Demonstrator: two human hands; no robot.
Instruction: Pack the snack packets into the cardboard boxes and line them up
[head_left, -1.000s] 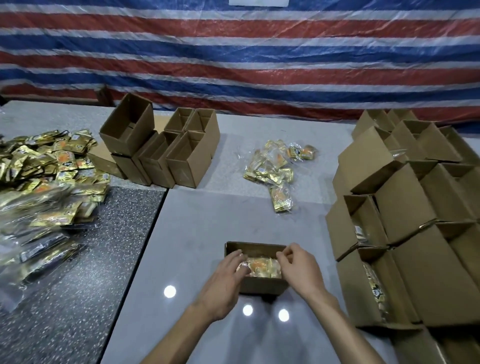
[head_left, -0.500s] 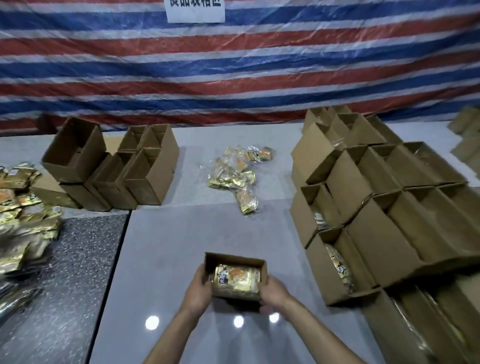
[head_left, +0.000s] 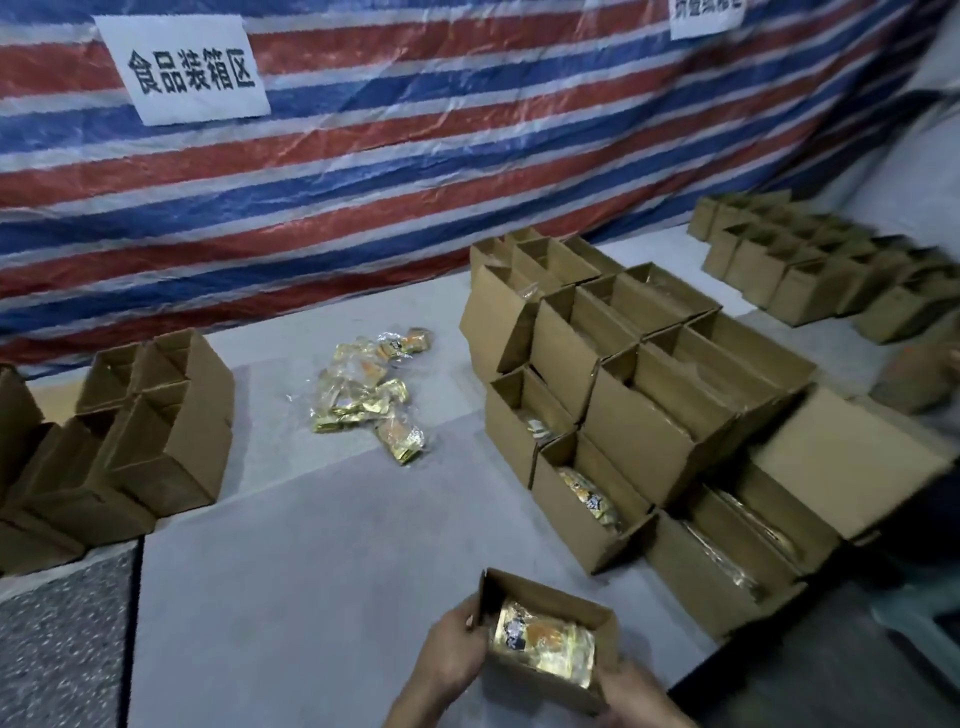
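Gripping a small cardboard box (head_left: 550, 590) from both sides, the left hand (head_left: 453, 657) curls round its left wall and the right hand (head_left: 640, 695) round its near right corner, at the near edge of the grey table (head_left: 311, 571). Gold snack packets (head_left: 543, 644) fill it. Just to the right stand rows of packed boxes (head_left: 670, 395). Loose packets (head_left: 363, 400) lie farther back, and empty boxes (head_left: 156, 431) sit at left.

Bare left hand (head_left: 453, 659); bare right hand (head_left: 638, 697)
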